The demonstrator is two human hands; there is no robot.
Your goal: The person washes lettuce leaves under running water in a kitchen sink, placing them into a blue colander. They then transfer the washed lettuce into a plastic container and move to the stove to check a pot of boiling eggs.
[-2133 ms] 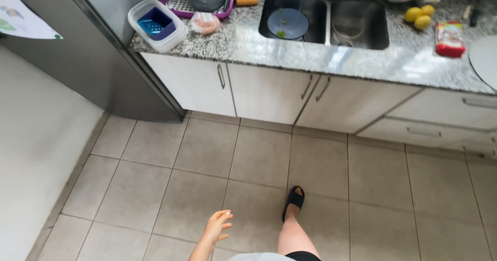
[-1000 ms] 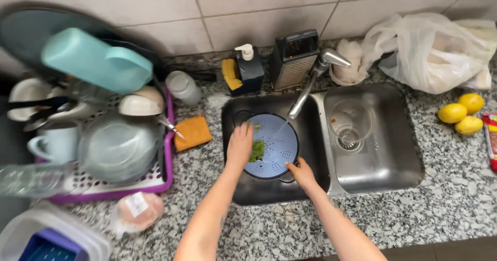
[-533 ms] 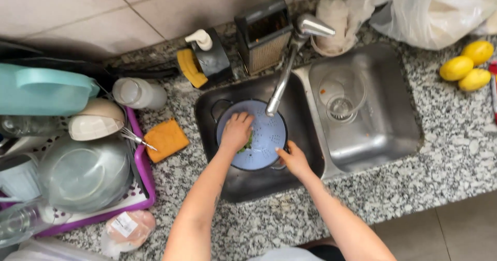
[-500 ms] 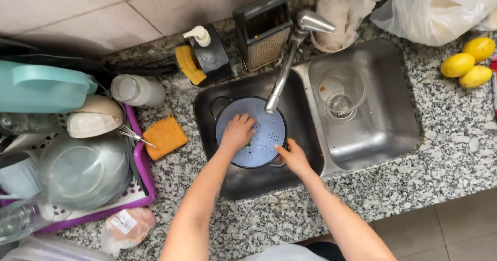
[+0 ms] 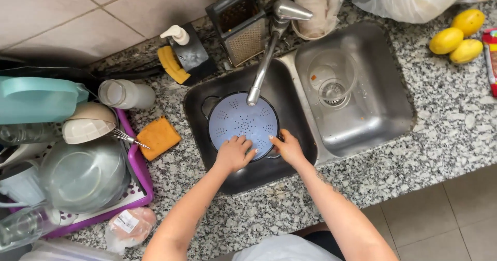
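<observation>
Blue colander [image 5: 242,122] in left sink basin [image 5: 199,98], under tap [image 5: 269,54]. Since 1 s ago: green bits gone from its floor, L hand [image 5: 234,154] slid to near rim, fingers curled on it. R hand [image 5: 288,147] pinches rim at handle. Rinse looks nearly done.
</observation>
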